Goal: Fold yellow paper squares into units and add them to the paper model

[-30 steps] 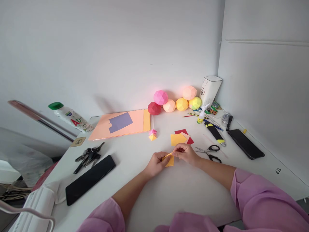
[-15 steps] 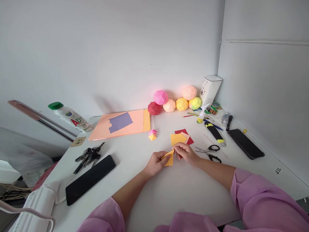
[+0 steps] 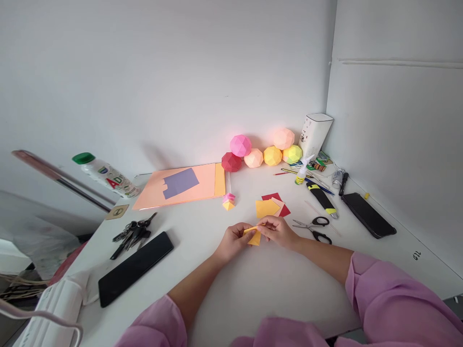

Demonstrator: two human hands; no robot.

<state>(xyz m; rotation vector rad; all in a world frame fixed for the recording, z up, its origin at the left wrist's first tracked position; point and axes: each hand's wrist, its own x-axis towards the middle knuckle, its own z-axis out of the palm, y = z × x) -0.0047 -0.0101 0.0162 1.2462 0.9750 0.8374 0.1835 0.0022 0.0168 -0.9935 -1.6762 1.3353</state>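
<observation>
Over the tabletop (image 3: pixel 289 289), inward of its near edge, yellow-orange paper (image 3: pixel 255 239) lies between left hand (image 3: pixel 234 239) and right hand (image 3: pixel 278 231), its folded edge running left to right. Each grip is clamped on it; neither is nearer.

On the table (image 3: pixel 224 299) I see keys (image 3: pixel 134 233) left of the held paper (image 3: pixel 255 239), scissors (image 3: pixel 309 226) right, balls (image 3: pixel 272 155) behind.
</observation>
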